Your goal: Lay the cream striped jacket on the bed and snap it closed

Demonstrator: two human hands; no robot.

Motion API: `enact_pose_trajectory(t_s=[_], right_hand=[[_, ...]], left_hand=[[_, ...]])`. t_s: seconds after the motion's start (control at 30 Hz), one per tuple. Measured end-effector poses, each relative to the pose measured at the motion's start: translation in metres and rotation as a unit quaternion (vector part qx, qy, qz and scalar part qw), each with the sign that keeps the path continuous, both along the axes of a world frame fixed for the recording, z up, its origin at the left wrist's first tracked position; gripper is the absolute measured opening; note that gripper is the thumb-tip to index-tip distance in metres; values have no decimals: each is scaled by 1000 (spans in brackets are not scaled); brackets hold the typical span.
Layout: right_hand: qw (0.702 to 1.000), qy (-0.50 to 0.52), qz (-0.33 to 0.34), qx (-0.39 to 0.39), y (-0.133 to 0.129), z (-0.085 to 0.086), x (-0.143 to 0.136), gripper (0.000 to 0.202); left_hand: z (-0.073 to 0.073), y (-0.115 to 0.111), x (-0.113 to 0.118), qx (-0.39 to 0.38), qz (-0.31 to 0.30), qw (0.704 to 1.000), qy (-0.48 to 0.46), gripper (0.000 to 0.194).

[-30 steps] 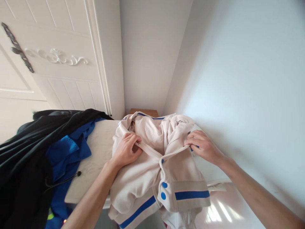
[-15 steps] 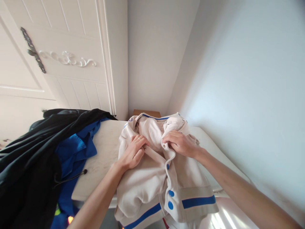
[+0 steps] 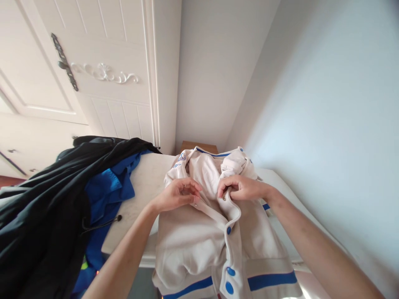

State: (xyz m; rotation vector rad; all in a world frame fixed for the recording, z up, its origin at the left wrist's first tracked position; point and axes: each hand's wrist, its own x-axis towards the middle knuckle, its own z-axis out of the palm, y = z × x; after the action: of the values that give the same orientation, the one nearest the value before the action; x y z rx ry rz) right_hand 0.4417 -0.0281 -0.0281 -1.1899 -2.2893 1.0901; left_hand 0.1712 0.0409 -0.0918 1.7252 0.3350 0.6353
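A cream jacket (image 3: 193, 241) with blue snap buttons and blue-striped hems lies front up, its lower part hanging over the near edge of the white top. Its lower snaps are fastened, while the upper front parts in a V. My left hand (image 3: 177, 194) pinches the left front edge beside a small metal snap. Gripped in my right hand (image 3: 241, 189) is the opposite front edge, near another snap, with the fingers curled over the cloth. A bunched part of the jacket lies just beyond my right hand.
Black and blue clothes (image 3: 106, 191) with a drawcord are heaped at the left. Beneath the jacket is a white tabletop (image 3: 141, 178). A white cabinet (image 3: 124, 58) with a dark handle stands behind, and a pale wall (image 3: 336, 104) rises at the right.
My view has shifted slightly, so everything sits farther right. My left hand has changed from lying over the front edge to pinching it with the thumb below. My right hand keeps its hold.
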Motion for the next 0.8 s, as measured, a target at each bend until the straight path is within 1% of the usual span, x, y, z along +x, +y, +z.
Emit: enact_pose_trajectory(t_s=[0.07,0.17,0.23,0.3,0.37,0.47,0.53,0.6,0.67,0.77,0.8], right_hand=[[999,38,3,-10,4,1,9,28],[997,79,3,-14,6,0,17,12],[996,92,-3,-18,5,-1,19,8],[994,107,-7,-17,3,-2,18,9],[992,126,-3,-7,2,-1,15,12],[990,137,6,19,1,-1,7,17],[990,134,17,41,2,-1,0,18],[988,136,27,73,5,-5,-7,19],[983,144,24,108,7,-11,-13,17],[976,159,0,150,9,-22,-20,12],[974,162,-7,160,9,-26,-21,11]], left_hand=[[1,1,-2,45,1,999,24,23],[0,1,-5,152,-7,987,48,27],[-2,2,-4,198,3,978,61,28],[-6,1,-3,226,32,970,82,26],[-9,1,0,229,59,967,92,27],[-13,0,4,180,104,975,81,28],[-13,-1,8,146,132,978,68,21],[-13,-3,11,154,151,975,49,13],[-13,-4,14,217,173,961,21,7],[-12,-5,19,348,195,915,-50,10],[-11,-6,20,381,200,899,-74,13]])
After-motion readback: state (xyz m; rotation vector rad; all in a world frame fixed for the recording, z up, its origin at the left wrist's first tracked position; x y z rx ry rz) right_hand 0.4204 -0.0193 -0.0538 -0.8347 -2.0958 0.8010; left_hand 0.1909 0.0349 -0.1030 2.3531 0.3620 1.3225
